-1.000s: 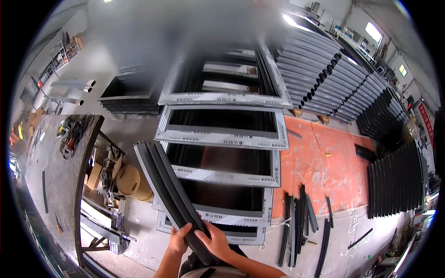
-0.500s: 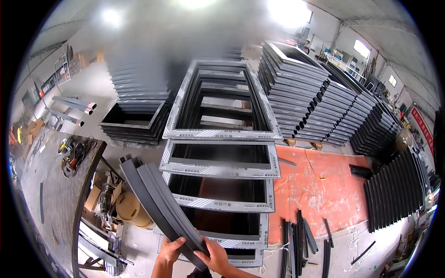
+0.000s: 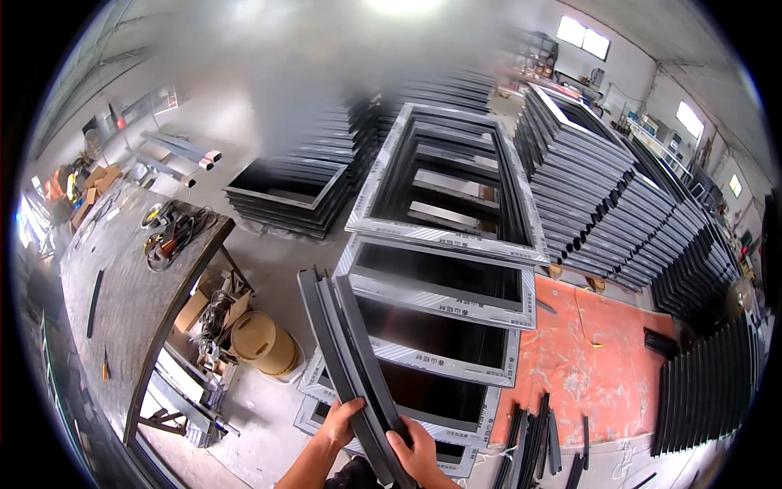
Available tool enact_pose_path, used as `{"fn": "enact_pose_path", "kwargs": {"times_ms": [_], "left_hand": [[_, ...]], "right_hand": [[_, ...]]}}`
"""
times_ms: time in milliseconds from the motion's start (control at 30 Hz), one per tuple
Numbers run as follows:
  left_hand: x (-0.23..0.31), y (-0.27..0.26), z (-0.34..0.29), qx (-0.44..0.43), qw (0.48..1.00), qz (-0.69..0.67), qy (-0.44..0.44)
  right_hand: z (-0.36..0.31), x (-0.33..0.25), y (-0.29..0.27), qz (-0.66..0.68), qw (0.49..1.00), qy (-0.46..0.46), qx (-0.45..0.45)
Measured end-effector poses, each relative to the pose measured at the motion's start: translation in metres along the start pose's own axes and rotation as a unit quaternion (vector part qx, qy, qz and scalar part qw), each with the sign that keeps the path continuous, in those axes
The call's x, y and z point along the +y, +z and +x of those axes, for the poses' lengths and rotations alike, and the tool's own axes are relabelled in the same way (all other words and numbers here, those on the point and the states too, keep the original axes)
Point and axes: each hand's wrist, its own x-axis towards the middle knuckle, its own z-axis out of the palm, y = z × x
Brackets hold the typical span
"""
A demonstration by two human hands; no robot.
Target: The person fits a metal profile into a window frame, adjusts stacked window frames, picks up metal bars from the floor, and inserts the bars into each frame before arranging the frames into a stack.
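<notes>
A small bundle of long dark grey profile strips (image 3: pixel 350 359) slants across the lower middle, its far end leaning a little left. My left hand (image 3: pixel 342 420) is closed round the bundle's left side, thumb lying on top. On the other side my right hand (image 3: pixel 414 448) grips it nearer to me, the fingers partly hidden beneath. Under and beyond the strips lies a stepped stack of grey rectangular frames (image 3: pixel 444 297) with pale printed film on their faces. The near ends of the strips run down to the lower edge between my arms.
A workbench (image 3: pixel 122 269) at left bears a corded power tool (image 3: pixel 167 240). Beside it stands a tan bucket (image 3: pixel 265 342). An orange sheet (image 3: pixel 599 359) covers floor at right, with loose dark strips (image 3: pixel 533 440) near it. Tall frame stacks (image 3: pixel 586 196) rise behind.
The view has turned left, so the surroundings sit further right. The strips have swung to a steeper angle, still held in both my hands.
</notes>
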Motion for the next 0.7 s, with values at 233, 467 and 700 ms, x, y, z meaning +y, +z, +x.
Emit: {"fn": "enact_pose_path", "kwargs": {"times_ms": [233,467,700], "left_hand": [[0.017,-0.001,0.003,0.006,0.997,-0.039,0.065],[0.032,-0.024,0.005,0.044,0.989,-0.082,0.113],[0.041,-0.058,0.004,0.1,0.977,-0.082,0.167]], "right_hand": [[0.012,0.011,-0.03,0.096,0.993,0.055,-0.038],[0.046,0.013,-0.079,0.292,0.935,0.18,-0.092],[0.132,-0.013,-0.152,-0.2,0.969,-0.144,-0.032]]}}
